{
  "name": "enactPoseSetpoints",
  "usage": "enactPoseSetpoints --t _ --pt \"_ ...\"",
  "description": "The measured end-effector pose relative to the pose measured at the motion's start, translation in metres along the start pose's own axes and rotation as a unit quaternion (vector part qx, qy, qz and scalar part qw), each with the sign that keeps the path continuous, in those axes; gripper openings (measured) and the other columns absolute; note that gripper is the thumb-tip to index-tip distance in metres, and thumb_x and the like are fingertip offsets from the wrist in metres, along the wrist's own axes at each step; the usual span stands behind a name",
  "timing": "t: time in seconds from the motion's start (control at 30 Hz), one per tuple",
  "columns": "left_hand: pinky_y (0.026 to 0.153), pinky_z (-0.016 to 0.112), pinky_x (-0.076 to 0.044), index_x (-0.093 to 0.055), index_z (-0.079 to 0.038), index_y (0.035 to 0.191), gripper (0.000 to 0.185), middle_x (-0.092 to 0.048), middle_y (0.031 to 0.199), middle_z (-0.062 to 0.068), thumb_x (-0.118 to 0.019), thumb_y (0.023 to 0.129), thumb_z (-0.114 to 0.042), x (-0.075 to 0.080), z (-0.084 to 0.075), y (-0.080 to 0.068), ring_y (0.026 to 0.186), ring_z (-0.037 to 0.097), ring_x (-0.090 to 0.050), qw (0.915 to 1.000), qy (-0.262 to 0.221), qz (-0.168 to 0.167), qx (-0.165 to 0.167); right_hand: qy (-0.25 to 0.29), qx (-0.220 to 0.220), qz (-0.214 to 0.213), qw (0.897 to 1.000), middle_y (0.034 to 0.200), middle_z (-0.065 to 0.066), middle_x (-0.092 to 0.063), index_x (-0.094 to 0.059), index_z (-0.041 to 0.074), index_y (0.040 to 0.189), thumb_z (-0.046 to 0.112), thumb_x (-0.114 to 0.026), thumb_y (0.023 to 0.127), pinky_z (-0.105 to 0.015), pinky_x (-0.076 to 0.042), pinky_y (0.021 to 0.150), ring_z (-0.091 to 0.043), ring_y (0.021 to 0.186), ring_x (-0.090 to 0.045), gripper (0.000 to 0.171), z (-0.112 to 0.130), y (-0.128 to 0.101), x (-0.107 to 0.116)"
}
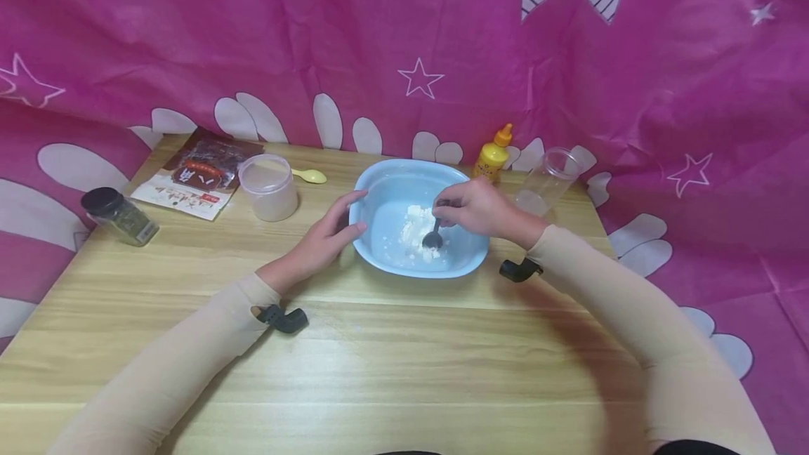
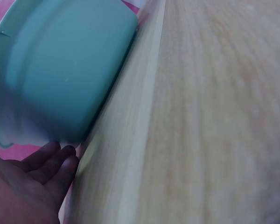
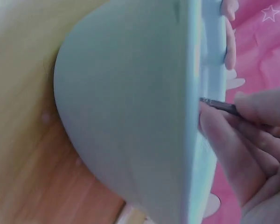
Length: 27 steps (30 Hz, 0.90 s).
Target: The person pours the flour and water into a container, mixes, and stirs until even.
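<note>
A light blue plastic basin [image 1: 385,258] stands on the table with a heap of white powder [image 1: 413,227] inside. At its left side my left hand [image 1: 322,241] holds the rim, thumb and forefinger over the edge. The other fingers [image 2: 60,170] touch the outer wall in the left wrist view. My right hand [image 1: 470,206] reaches over the basin's right side and pinches the handle of a small dark spoon [image 1: 432,239]. The spoon's bowl is down in the powder. Only part of its handle [image 3: 219,106] shows in the right wrist view; the basin wall hides the rest.
Behind the basin stands a yellow squeeze bottle [image 1: 491,159], with a clear plastic container [image 1: 550,177] to its right. Further left are a clear tub [image 1: 270,192], a yellow spoon [image 1: 312,175], a printed packet [image 1: 196,174] and a black-capped jar [image 1: 123,220]. A pink curtain [image 1: 354,41] hangs behind.
</note>
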<state>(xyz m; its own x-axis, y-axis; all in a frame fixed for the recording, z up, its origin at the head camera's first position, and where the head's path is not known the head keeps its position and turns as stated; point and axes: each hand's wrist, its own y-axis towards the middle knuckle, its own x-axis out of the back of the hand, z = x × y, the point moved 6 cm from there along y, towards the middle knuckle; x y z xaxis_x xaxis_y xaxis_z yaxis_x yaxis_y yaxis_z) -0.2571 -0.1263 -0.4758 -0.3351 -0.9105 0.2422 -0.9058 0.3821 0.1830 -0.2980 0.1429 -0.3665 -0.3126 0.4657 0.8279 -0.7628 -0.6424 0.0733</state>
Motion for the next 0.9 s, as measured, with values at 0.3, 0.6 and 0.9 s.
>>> enactPoseSetpoints --t 0.3,0.6,0.9 --pt "0.131 0.057 -0.035 -0.034 -0.025 0.174 0.063 -0.027 0.182 0.013 -0.059 0.117 -0.026 0.001 0.003 -0.001 0.163 0.040 -0.036 1.0000 -0.004 0.000 0.000 0.007 0.013 -0.060 0.998 0.088 0.000 -0.083 -0.085 0.004 0.104 0.011 -0.080 0.104 -0.030 -0.066 0.072 -0.015 0.082 -0.081 0.008 -0.007 0.013 0.000" --pt "0.131 0.057 -0.034 -0.034 -0.023 0.174 0.063 -0.027 0.182 0.014 -0.059 0.117 -0.024 -0.001 -0.003 0.002 0.162 0.041 -0.037 1.0000 0.003 0.005 -0.004 -0.070 -0.019 -0.063 0.995 0.079 0.002 -0.078 -0.085 0.008 0.100 0.014 -0.079 0.104 -0.027 -0.051 0.058 -0.012 0.069 -0.071 0.009 -0.020 0.011 0.016" --pt "0.131 0.058 -0.033 -0.035 -0.024 0.174 0.063 -0.026 0.183 0.012 -0.060 0.116 -0.026 0.001 -0.002 0.000 0.163 0.041 -0.034 0.9999 0.009 -0.002 0.003 0.042 -0.006 0.072 0.996 0.089 0.004 -0.083 -0.086 0.006 0.104 0.015 -0.079 0.105 -0.034 -0.065 0.078 -0.012 0.081 -0.081 0.011 0.006 0.018 -0.008"
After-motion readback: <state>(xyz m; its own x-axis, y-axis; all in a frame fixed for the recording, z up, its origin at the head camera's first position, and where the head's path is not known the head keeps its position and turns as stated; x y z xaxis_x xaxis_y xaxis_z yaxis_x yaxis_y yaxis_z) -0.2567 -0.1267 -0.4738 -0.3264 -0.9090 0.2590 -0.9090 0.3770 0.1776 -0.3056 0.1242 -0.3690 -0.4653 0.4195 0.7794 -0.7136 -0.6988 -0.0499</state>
